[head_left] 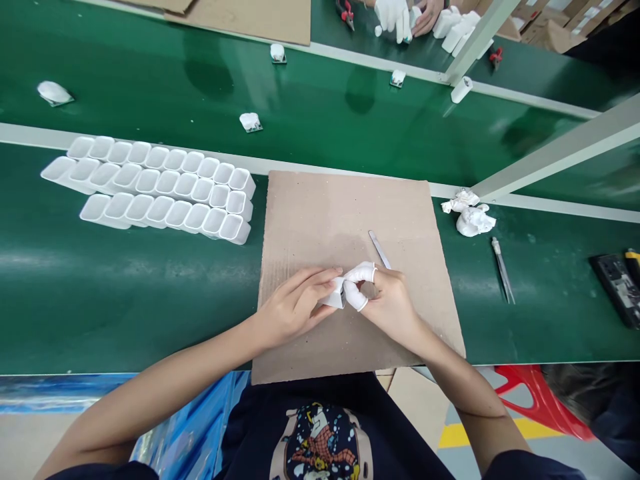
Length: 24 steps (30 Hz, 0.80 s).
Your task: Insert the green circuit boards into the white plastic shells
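My left hand (295,305) and my right hand (387,300) meet over a brown cardboard sheet (320,220) on the green bench. Both pinch a small white plastic part (336,295) between them. White finger cots cover the thumb and forefinger of my right hand. A thin metal blade or tweezer (379,248) sticks out just behind my right hand; whether that hand holds it I cannot tell.
Three rows of white plastic shells (155,190) lie left of the cardboard. Crumpled white cloth (470,213) and metal tweezers (503,270) lie to the right, a black device (617,287) at the far right. Loose white parts ride the conveyor (250,122). Another person's gloved hands (400,17) work opposite.
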### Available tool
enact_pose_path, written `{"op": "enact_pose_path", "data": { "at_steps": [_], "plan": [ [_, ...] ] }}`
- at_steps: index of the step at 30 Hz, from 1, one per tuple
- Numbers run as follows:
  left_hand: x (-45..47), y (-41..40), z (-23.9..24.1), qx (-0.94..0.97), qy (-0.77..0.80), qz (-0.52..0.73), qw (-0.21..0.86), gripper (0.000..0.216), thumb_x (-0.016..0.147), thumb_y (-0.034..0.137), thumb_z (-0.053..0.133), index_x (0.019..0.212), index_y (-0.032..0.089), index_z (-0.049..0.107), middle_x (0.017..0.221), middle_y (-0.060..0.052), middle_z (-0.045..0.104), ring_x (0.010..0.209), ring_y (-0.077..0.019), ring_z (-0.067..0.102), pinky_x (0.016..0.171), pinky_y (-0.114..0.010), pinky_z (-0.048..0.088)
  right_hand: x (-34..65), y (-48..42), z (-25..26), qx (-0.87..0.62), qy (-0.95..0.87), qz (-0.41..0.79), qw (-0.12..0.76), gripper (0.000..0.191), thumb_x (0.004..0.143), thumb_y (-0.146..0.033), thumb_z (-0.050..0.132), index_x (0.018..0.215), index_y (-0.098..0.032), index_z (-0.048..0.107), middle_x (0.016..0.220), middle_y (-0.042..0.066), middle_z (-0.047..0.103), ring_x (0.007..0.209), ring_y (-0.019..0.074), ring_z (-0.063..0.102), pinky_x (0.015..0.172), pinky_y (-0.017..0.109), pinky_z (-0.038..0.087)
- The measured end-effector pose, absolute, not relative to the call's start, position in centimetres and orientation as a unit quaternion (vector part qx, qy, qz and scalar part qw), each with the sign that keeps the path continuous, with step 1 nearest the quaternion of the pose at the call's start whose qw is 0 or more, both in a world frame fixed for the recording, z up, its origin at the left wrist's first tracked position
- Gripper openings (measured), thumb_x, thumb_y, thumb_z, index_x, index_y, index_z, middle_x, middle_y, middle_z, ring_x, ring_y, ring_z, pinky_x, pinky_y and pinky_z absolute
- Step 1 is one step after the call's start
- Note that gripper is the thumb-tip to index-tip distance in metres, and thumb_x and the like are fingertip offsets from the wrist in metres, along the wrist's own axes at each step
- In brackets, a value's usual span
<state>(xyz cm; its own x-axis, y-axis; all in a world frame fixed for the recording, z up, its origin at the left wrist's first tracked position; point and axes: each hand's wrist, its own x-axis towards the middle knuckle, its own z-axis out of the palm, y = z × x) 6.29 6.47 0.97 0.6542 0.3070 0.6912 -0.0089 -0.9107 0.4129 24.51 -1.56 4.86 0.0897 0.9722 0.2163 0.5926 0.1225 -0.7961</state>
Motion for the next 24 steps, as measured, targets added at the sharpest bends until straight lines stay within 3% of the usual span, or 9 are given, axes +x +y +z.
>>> {"op": "enact_pose_path", "data": {
  "at_steps": [4,12,24],
  "plan": [
    [6.3,6.6,0.8,0.903,0.071,0.397,0.151,0.037,0.084,0.013,0.074,0.115,0.009,0.054,0.113,-0.025,0.072,0.106,-0.0307,0.072,0.083,-0.042,0.066,24.9,-1.4,4.7,-0.624,-0.640,0.248,0.374,0.017,0.082,-0.011,0.054,0.071,-0.020,0.063,0.070,-0.001,0.068,0.061,0.0125,0.061,0.060,0.025,0.048],
    [6.5,6.4,0.8,0.873,0.107,0.379,0.289,0.039,0.089,0.018,0.070,0.122,0.017,0.049,0.118,-0.018,0.071,0.110,-0.0257,0.070,0.084,-0.042,0.064,25.7,-1.2,5.4,-0.600,-0.630,0.312,0.383,0.019,0.088,-0.015,0.053,0.081,-0.022,0.070,0.084,0.001,0.075,0.080,0.0164,0.072,0.074,0.031,0.055],
    [6.5,6.1,0.5,0.898,0.103,0.378,0.199,0.036,0.090,0.013,0.064,0.123,0.014,0.050,0.116,-0.019,0.071,0.109,-0.0268,0.070,0.087,-0.041,0.063,25.1,-1.4,4.2,-0.622,-0.650,0.232,0.370,0.019,0.088,-0.015,0.053,0.078,-0.021,0.067,0.076,0.000,0.071,0.067,0.0145,0.066,0.063,0.026,0.050]
  ]
}}
